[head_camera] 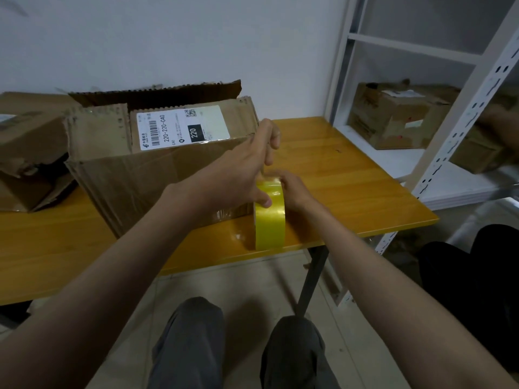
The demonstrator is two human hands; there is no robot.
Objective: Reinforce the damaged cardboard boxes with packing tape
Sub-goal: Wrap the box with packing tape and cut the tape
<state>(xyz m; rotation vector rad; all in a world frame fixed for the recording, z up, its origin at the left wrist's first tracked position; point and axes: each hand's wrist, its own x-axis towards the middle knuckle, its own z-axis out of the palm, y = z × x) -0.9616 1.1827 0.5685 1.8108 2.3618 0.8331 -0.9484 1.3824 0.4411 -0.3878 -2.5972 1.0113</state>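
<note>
In the head view, you were early in the job. Your right hand (295, 189) gripped the yellow tape roll (270, 217), standing on edge near the table's (365, 175) front edge, just beside the box's near right corner. Your left hand (247, 167) pinched what looked like the loose tape end above the roll, thumb resting on the roll's face. The labelled box (157, 169) sat at 11 o'clock from the roll, its top flaps torn and ragged; I could not tell whether any new tape was on it. A second crushed box (31, 147) lay at 9 o'clock, apparently untouched. At 3 o'clock the tabletop was bare up to the shelf (415, 164), giving room to pull tape. The roll stood close to the drop-off.
</note>
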